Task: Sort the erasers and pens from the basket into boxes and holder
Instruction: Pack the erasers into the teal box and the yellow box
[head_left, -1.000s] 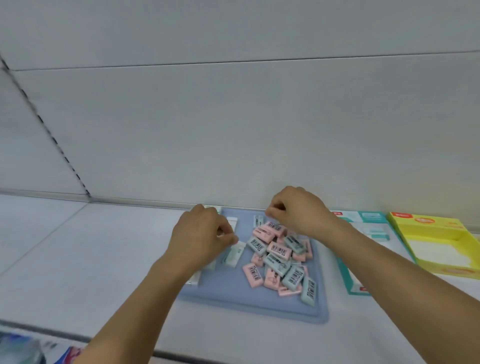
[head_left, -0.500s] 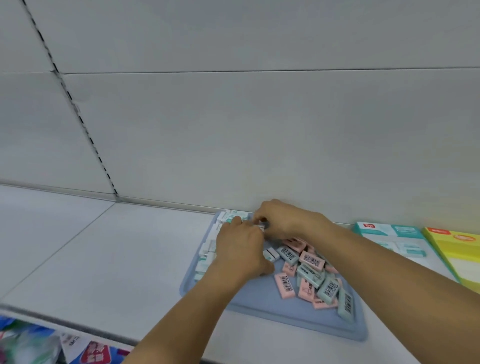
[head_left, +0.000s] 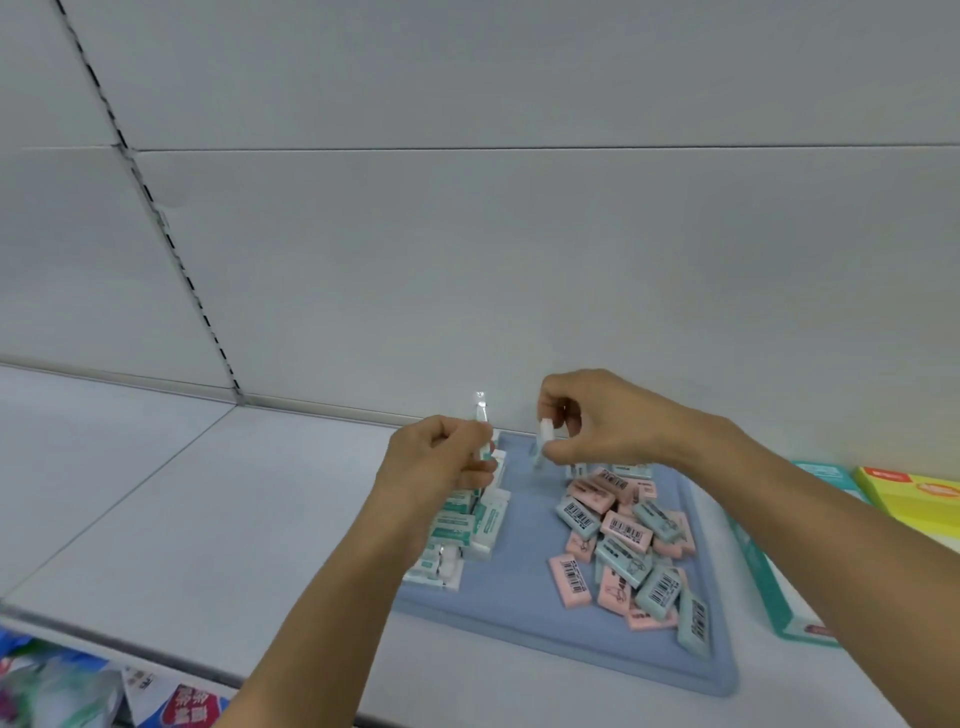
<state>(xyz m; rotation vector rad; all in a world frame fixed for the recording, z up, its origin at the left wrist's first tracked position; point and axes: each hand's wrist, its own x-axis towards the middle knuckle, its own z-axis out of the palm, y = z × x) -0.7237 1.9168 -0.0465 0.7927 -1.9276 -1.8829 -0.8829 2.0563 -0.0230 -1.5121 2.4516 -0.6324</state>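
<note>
- Now the left hand (head_left: 441, 457) grips a clear-wrapped eraser (head_left: 482, 415) above the blue tray (head_left: 519, 597).
- Right hand (head_left: 597, 421) pinches another white eraser (head_left: 543, 439), seemingly, though blurred.
- Pink and teal erasers (head_left: 623, 551) are heaped on the tray's right.

Blue tray (head_left: 524, 603) flat on the shelf. On its right half, a loose heap of pink and mint erasers (head_left: 626, 548), barcodes showing. Along its left edge, a row of white-and-green wrapped erasers (head_left: 462, 525). Two more wrapped erasers raised above the tray: one (head_left: 480, 418) upright, one (head_left: 543, 441) tilted. Teal box (head_left: 769, 587) and yellow box (head_left: 914, 501) at right.
</note>
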